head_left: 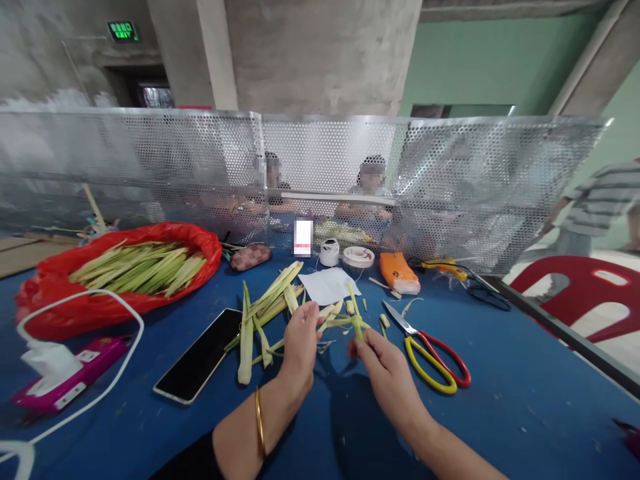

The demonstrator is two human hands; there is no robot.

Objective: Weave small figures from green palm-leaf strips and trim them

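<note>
Leaf strip (357,321): looked light, pliable and easy to split, seemed best held low, where pinched in the right hand (384,363), near a curled left hand (300,347) of uncertain grip.

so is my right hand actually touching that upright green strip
Touching: the head view shows the right hand with its thumb and fingers pinching the lower end of the upright green strip, no gap between them.

Matt leaf strips (246,350), glossy plastic bag (53,277), shiny metal screen (200,150)
</note>
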